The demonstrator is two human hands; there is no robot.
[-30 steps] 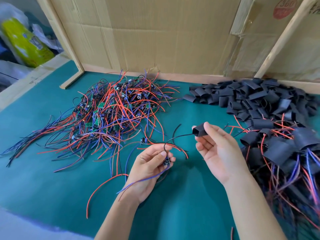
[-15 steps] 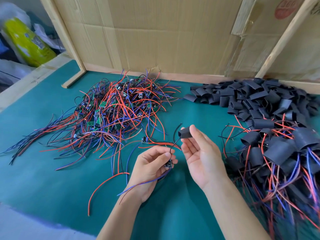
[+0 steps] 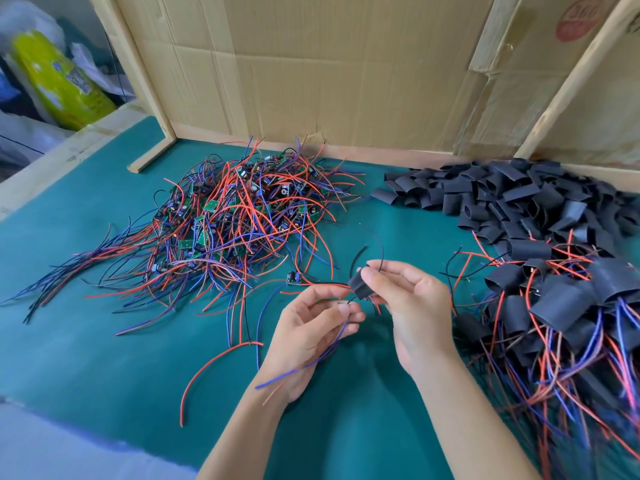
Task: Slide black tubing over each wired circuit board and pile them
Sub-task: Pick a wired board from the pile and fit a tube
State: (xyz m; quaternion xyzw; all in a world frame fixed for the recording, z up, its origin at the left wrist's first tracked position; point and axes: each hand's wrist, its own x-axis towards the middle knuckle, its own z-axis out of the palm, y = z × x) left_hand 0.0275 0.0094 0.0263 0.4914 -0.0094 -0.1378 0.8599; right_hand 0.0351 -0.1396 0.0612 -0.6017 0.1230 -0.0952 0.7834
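My right hand [image 3: 412,306] pinches a short piece of black tubing [image 3: 358,287] between thumb and fingers, with thin black wires running up through it. My left hand [image 3: 308,327] pinches a small wired circuit board just below the tubing; the board is mostly hidden by my fingertips, and its blue and red wires [image 3: 304,362] trail down across my palm. A heap of bare wired boards [image 3: 235,216] lies at centre left. Loose black tubing pieces [image 3: 512,195] are piled at the back right. Sleeved boards [image 3: 561,299] are heaped at the right.
Everything lies on a green mat [image 3: 104,358]. A cardboard wall [image 3: 329,71] with wooden battens closes the back. One loose board [image 3: 292,277] and a long red wire [image 3: 214,362] lie near my left hand. A yellow bag [image 3: 59,81] sits beyond the left edge.
My right hand has carried the tubing leftward and down along the black wires, close to the board in my left hand. My left hand has stayed almost in place.
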